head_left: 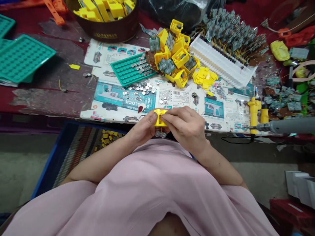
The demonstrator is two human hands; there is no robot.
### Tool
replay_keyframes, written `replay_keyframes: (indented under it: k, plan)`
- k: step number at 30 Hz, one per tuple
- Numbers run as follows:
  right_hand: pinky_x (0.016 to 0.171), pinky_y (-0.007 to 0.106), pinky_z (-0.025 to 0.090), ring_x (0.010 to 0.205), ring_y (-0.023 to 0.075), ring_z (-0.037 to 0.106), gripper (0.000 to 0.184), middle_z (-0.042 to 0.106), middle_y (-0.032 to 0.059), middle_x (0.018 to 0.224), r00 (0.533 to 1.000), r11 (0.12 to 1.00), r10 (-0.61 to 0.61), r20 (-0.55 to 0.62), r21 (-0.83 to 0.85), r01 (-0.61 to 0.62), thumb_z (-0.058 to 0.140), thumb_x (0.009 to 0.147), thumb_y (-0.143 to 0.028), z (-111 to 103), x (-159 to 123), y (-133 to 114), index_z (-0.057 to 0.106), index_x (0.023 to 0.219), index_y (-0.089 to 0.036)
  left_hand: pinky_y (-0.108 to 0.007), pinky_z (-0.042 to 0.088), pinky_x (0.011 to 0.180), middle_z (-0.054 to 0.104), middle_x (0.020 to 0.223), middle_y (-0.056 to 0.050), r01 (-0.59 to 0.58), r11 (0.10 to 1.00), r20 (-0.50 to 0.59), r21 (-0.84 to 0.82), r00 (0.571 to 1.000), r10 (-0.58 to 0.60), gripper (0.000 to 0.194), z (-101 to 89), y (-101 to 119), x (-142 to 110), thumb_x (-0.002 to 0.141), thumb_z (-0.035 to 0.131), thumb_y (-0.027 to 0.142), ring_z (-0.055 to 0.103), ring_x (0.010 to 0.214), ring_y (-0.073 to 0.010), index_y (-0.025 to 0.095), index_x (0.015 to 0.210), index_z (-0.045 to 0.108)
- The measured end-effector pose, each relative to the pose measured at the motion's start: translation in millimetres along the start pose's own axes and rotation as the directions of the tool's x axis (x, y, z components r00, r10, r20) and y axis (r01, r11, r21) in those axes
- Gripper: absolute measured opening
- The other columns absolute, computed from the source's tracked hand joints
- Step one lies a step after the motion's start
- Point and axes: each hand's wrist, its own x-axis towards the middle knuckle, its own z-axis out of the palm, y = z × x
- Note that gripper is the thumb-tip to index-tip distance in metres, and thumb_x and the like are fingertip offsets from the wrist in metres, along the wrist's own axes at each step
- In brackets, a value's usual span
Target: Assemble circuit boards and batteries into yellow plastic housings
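Observation:
A small yellow plastic housing (160, 122) is held between both hands at the table's near edge. My left hand (145, 128) is closed round its left side, with the thumb on top. My right hand (188, 126) is closed in a pinch, its fingertips at the housing's open face; whether a small part sits between them I cannot make out. Loose silver button cells (147, 87) lie just beyond the hands, beside a green tray (120, 70) partly filled with more of them. A heap of yellow housings (180, 57), some with grey-green circuit boards, stands behind.
A round tin (105, 31) of yellow parts stands at the back. White foam (221, 64) holds rows of wired parts. Small yellow pieces (205, 78) lie in a pile. At right are an electric screwdriver (290, 125) and circuit boards (285, 98). A blue crate (52, 154) stands below left.

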Motion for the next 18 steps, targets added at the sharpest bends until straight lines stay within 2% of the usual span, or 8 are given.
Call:
replay_keyframes:
  k: [9, 15, 18]
  plan:
    - [0.069, 0.028, 0.047, 0.081, 0.0146, 0.061, 0.014, 0.075, 0.0018, 0.091, 0.998, 1.000, 0.030, 0.049, -0.010, -0.030, 0.059, 0.094, -0.020, 4.1, 0.2, -4.6, 0.073, 0.091, -0.020, -0.022, 0.053, 0.068, 0.069, 0.089, 0.000, 0.017, 0.999, -0.066, -0.044, 0.998, -0.020, 0.040, -3.0, -1.6, -0.2, 0.078, 0.080, 0.046, 0.064, 0.074, -0.0108, 0.017, 0.103, 0.068]
    - [0.072, 0.025, 0.049, 0.083, 0.0134, 0.064, 0.016, 0.073, 0.0020, 0.087, 0.983, 0.972, 0.132, 0.128, 0.176, -0.154, 0.060, 0.094, -0.025, 2.9, 3.7, 0.1, 0.075, 0.090, -0.020, -0.024, 0.057, 0.073, 0.070, 0.093, 0.000, 0.031, 0.998, -0.060, -0.046, 0.998, -0.033, 0.043, -3.4, -1.5, -2.3, 0.075, 0.082, 0.044, 0.067, 0.079, -0.0122, 0.018, 0.106, 0.068]
    - [0.071, 0.026, 0.049, 0.081, 0.0139, 0.064, 0.017, 0.072, 0.0031, 0.086, 0.982, 0.975, 0.115, 0.151, 0.174, -0.141, 0.060, 0.094, -0.025, 2.1, 3.8, -0.2, 0.076, 0.091, -0.020, -0.024, 0.057, 0.071, 0.071, 0.093, -0.001, 0.028, 0.999, -0.099, -0.032, 0.995, -0.031, 0.037, -2.6, 0.5, -2.7, 0.080, 0.078, 0.041, 0.068, 0.078, -0.0128, 0.017, 0.105, 0.067]
